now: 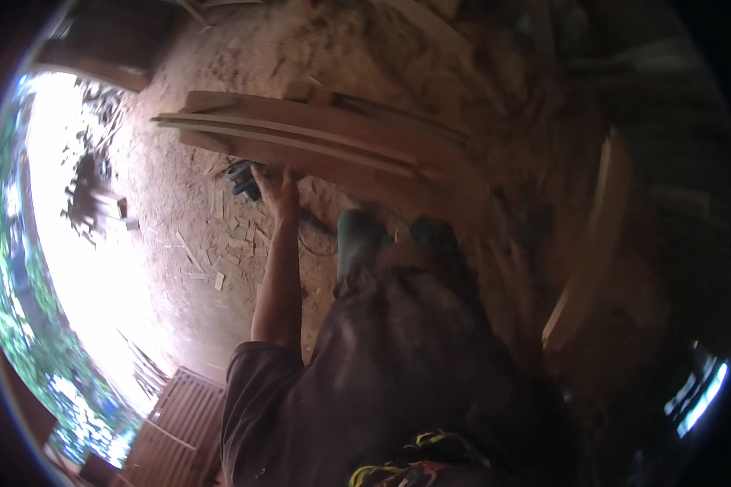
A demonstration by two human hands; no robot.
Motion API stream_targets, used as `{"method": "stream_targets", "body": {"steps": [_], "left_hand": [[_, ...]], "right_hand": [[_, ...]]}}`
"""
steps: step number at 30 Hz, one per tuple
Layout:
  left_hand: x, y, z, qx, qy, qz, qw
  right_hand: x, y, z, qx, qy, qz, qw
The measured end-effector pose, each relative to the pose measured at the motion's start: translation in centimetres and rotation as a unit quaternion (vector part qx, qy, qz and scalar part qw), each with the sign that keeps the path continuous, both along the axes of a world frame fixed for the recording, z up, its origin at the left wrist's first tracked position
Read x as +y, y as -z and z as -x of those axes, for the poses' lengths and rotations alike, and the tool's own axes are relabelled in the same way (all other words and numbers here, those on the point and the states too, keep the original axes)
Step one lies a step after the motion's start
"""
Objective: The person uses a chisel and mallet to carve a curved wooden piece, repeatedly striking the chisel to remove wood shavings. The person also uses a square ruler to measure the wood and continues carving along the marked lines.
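Observation:
My left hand [278, 193] reaches forward to the near edge of a wide wooden board [325, 165], its thumb and a finger spread apart. The fingertips are at the board's edge; whether they press on it is unclear. Just left of the hand, a dark power tool [244, 180] sits low beside the board. Thin wooden strips [284, 138] lie lengthwise along the top of the board. On the right, my right hand [508, 243] is dim and smeared, near the blurred right end of the board, and its fingers cannot be made out.
Small wood offcuts [240, 235] litter the brown ground left of my legs. A long plank [585, 235] slants at the right. A slatted wooden panel [175, 426] stands at the lower left, and a wood pile [93, 195] lies in bright light. A cable [317, 223] runs near my feet.

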State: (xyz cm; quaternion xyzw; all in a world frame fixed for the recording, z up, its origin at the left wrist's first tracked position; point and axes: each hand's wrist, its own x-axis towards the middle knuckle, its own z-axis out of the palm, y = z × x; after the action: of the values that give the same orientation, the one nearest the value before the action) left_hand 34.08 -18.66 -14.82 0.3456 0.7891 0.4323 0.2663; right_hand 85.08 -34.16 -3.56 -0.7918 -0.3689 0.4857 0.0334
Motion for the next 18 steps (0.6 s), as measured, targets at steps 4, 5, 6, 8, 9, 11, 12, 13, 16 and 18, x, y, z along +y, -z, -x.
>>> {"method": "stream_targets", "body": {"steps": [4,5,6,8,9,11,12,13,16,18], "left_hand": [[-3.4,-3.0,-3.6,0.002,0.037,0.016,0.999],[-4.2,-3.9,-5.2,0.014,0.07,0.018,0.997],[-4.8,-5.3,-6.8,0.025,0.102,0.021,0.994],[-5.7,-7.9,-10.0,-0.015,0.18,0.042,0.983],[-6.6,-9.0,-11.4,-0.034,0.213,0.056,0.975],[-7.6,-9.9,-14.0,0.009,0.312,0.007,0.95],[-8.1,-10.3,-15.3,0.027,0.361,-0.016,0.932],[-8.2,-11.1,-16.7,0.056,0.376,-0.027,0.925],[-7.7,-14.1,-20.1,0.101,0.406,-0.026,0.908],[-7.3,-15.9,-21.4,0.078,0.406,0.019,0.91]], "right_hand": [[-2.5,0.7,0.9,-0.127,-0.078,-0.046,0.988],[-2.9,0.3,1.0,-0.123,-0.077,-0.053,0.988],[-3.1,-0.6,1.3,-0.12,-0.076,-0.059,0.988],[-3.9,-0.6,1.4,-0.12,-0.078,-0.089,0.986],[-4.5,-0.4,1.3,-0.12,-0.085,-0.109,0.983],[-5.5,0.9,0.5,-0.098,-0.073,-0.141,0.982],[-6.3,1.9,-0.4,-0.077,-0.054,-0.148,0.984],[-6.5,2.4,-0.9,-0.056,-0.034,-0.159,0.985],[-6.7,1.6,-2.3,0.009,0.106,-0.188,0.976],[-5.6,-0.3,-4.2,-0.072,0.055,-0.224,0.97]]}}
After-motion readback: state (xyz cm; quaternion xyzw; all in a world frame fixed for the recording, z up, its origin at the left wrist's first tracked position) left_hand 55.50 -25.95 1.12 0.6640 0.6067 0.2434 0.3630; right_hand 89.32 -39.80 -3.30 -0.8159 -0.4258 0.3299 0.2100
